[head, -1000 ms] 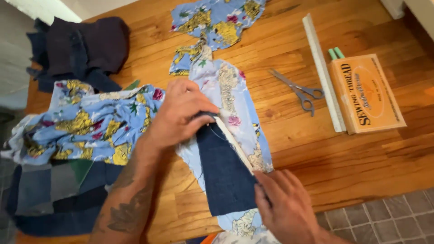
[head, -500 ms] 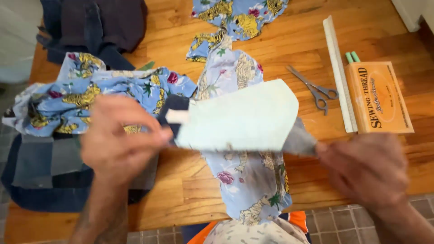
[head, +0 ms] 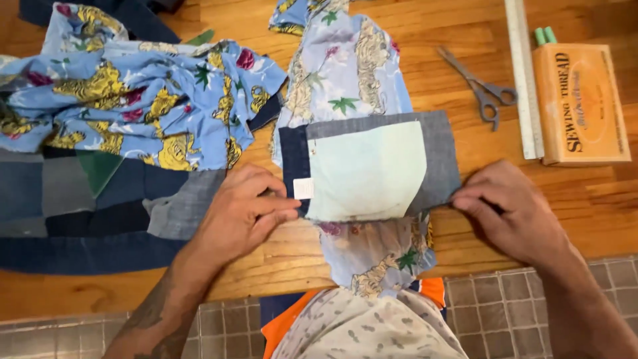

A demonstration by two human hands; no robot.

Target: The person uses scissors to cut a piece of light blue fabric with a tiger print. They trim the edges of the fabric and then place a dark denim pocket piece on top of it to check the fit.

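Floral strip [head: 345, 73] hidden mid-length under denim panel [head: 438, 153]. Dark garment [head: 100, 239] cut off at left edge. Ruler [head: 525, 80] running past top edge. Right hand [head: 512, 213] fingertips tucked beneath panel's corner.

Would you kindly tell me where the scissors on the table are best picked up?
Probably by the handle loops of the scissors, reaching from the right: they lie flat, closed, loops toward the ruler, blades pointing up-left toward the floral fabric, with bare wooden table around them.

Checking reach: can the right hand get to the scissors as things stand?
Probably yes. The right hand pinches the denim piece at its edge; the scissors lie beyond it on bare wooden table, nothing between.
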